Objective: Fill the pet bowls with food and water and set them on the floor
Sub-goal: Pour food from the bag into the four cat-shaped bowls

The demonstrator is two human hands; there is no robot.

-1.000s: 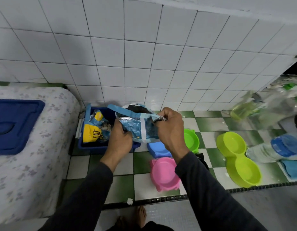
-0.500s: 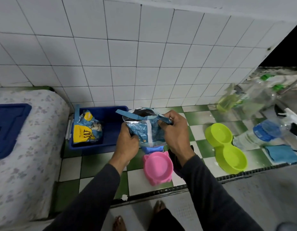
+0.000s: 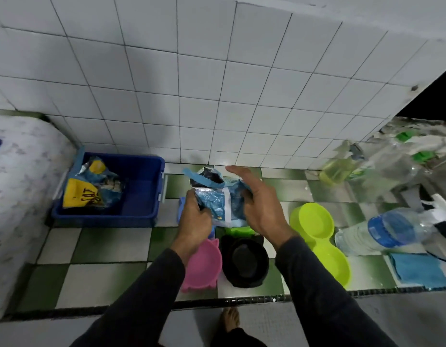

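Note:
My left hand grips the lower left side of an opened blue pet food bag, held upright above the bowls. With its fingers straight, my right hand rests against the bag's right side. Below on the green-and-white tiled ledge sit a pink bowl, a black bowl and a lime double bowl. A green bowl and a blue bowl are mostly hidden behind the bag and my hands. A large water bottle lies at the right.
A blue bin at the back left holds a second, yellow-and-blue bag. A cloth-covered bulk stands at the far left. A blue cloth, a spray bottle and plastic bottles crowd the right. My bare foot is below the ledge's edge.
My right hand has let go of the bag's top edge and straightened its fingers beside the bag. The black bowl has come into sight as the view shifted.

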